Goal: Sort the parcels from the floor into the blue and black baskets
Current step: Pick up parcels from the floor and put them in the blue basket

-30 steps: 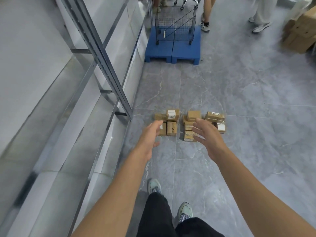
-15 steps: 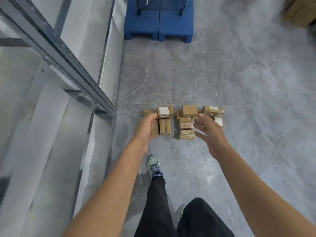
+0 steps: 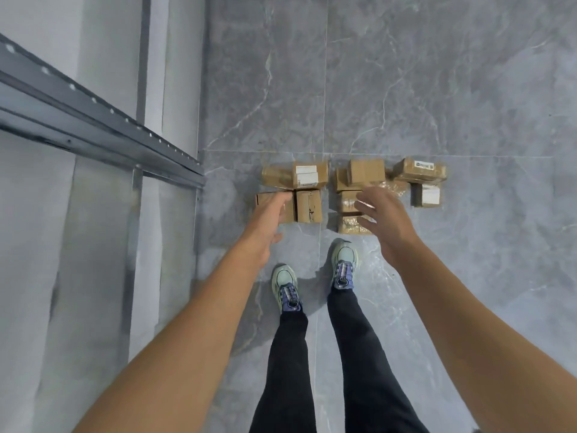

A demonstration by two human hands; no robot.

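While over ten-odd parcels [image 3: 309,206] (cardboard), two empty hands, spread: left hand [image 3: 271,215], right hand [image 3: 385,214].

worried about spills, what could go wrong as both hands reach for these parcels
1. The plain box sits raised on other parcels; the right hand tugging the taped parcel beside that pile might topple it.
2. The left hand hovers over the near-left box, tight against the neighbouring box, leaving little room for a firm grip.

A grey metal shelf rail [image 3: 103,126] slants beside the grey marbled floor tiles [image 3: 406,89], pale sneakers [image 3: 285,287] below
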